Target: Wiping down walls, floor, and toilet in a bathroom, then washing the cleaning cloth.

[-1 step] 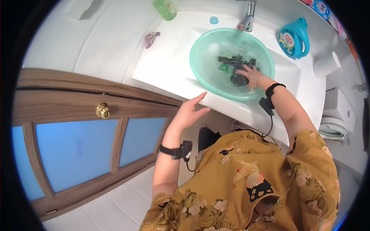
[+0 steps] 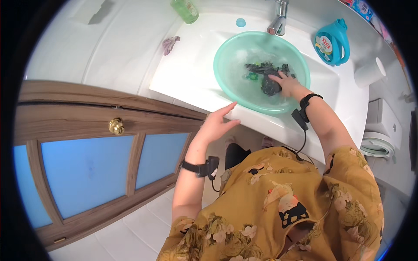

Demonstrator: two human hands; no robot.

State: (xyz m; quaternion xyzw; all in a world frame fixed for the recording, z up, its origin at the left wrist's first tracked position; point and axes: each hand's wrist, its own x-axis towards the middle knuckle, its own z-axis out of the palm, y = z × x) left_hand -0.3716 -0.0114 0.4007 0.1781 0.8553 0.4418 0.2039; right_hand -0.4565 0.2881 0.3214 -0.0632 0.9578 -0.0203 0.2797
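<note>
A mint-green basin of cloudy water stands in the white sink. Dark wet cloth with green patches lies in the water, partly under the surface. My right hand reaches in over the right side, its fingers spread against the dark cloth rather than wrapped round it. My left hand hovers by the counter's front edge, left of the basin, thumb and fingers apart, holding nothing. Each wrist wears a black strap with a small box and a cable.
A chrome faucet rises behind the basin. Right of it are a teal detergent jug and a white cup. A green bottle, a light-blue cap and a crumpled purple cloth lie leftward. A wooden door borders the left.
My right hand has shifted very slightly over the cloth, with its fingers still spread. The left hand has moved a touch to the right.
</note>
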